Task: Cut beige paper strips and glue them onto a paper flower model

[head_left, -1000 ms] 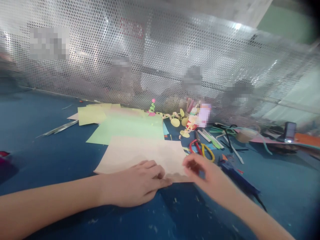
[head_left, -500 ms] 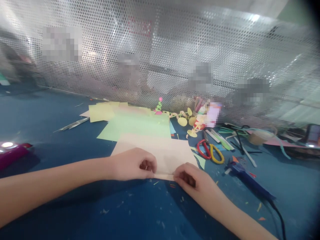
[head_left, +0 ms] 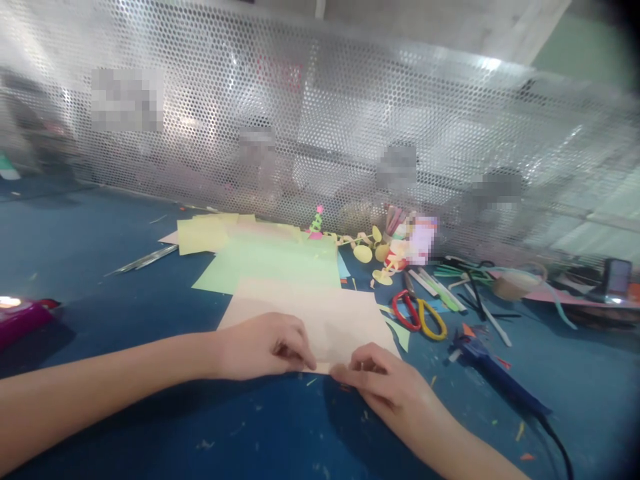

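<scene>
A pale pink sheet of paper [head_left: 310,303] lies in front of me, with a narrow strip along its near edge folded up. My left hand [head_left: 265,343] is closed, its fingertips pinching that fold. Close to it on the right, my right hand [head_left: 385,383] has its fingers curled and its thumb along the same fold, gripping the edge. A short piece of the folded strip shows between the two hands. Under the far side of the sheet lies light green paper [head_left: 275,267], and yellow paper [head_left: 203,235] lies beyond that.
Red-and-yellow-handled scissors [head_left: 434,323] and a blue glue gun [head_left: 495,373] with a cord lie to the right. Paper flowers [head_left: 363,254] stand at the back, before a perforated metal screen [head_left: 200,160]. At left are a magenta device [head_left: 27,323] and slim metal tools [head_left: 145,259].
My right thumb has straightened and slid left along the fold, bringing the hands closer together. The whole view has shifted, so things sit slightly lower.
</scene>
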Demonstrator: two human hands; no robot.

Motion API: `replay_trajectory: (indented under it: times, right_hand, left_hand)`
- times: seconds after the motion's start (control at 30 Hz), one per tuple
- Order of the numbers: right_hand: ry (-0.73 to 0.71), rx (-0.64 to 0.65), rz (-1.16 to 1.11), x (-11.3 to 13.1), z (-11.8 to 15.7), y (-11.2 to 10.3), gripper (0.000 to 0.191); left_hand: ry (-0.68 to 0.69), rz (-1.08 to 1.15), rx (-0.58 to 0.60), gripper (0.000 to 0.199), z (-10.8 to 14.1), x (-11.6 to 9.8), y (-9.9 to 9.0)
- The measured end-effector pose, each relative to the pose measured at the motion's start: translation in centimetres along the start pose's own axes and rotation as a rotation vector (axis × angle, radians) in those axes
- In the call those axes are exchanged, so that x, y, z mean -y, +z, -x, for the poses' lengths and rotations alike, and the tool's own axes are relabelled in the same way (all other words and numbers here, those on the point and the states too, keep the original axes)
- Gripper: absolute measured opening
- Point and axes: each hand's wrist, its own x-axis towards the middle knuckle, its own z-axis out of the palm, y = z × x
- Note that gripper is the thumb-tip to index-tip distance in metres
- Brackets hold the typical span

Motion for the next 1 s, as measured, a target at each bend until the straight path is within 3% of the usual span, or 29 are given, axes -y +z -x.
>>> replay_trajectory:
  times: [0.17,0.47,0.7,0.83,1.0]
  right_hand:
    - [-0.015,0.003,-0.019,0.0,-0.1,0.1,0.040]
    - [-0.028,0.002,-0.037,0.2,-0.1,0.0,0.043]
    - [-0.037,0.070,-0.001,1.0,-0.1,-0.2,0.043]
    - [-0.053,0.162,0.113,2.0,-0.6,-0.3,0.047]
    - [-0.052,0.186,0.160,2.6,-1.2,-0.1,0.050]
  left_hand:
    - [0.043,-0.005,-0.012,0.021,0.2,1.0,0.2]
    - [0.152,-0.235,0.066,0.027,1.0,0.5,-0.8]
    - [0.095,-0.094,0.102,0.022,1.7,1.2,-1.8]
    - [0.071,-0.055,0.083,0.021,2.2,1.3,-1.8]
    - [0.038,-0.046,0.052,0.023,3.2,1.2,-2.0]
